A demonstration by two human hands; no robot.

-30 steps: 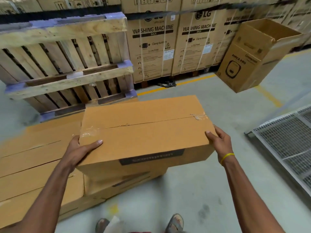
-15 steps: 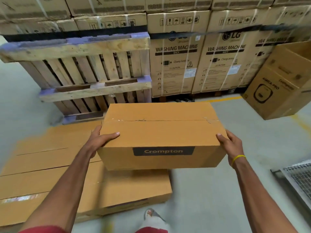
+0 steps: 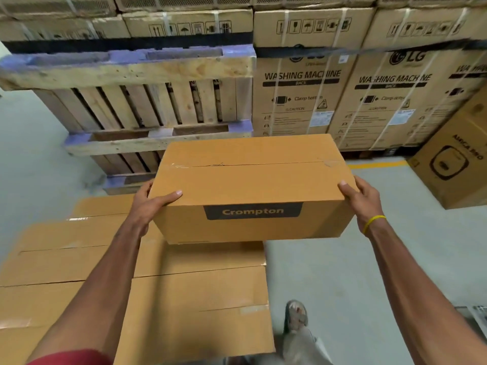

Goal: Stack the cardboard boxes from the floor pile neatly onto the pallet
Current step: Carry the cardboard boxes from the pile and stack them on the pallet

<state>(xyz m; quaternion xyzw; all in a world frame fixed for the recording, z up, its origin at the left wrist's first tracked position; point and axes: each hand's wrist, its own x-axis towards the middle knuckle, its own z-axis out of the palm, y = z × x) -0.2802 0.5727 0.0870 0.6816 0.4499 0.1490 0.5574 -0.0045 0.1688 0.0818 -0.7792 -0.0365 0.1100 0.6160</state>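
Box w/ Crompton label is held in the air, taped shut, contents unseen. L hand grips its left end, R hand its right end, thumbs on top. Below: closed boxes stacked flat. Pallets lean behind.

Tally, warehouse aisle.
One Crompton box near; one upright wooden pallet far left; three LG washing machine cartons far right; one Amica Pro carton.
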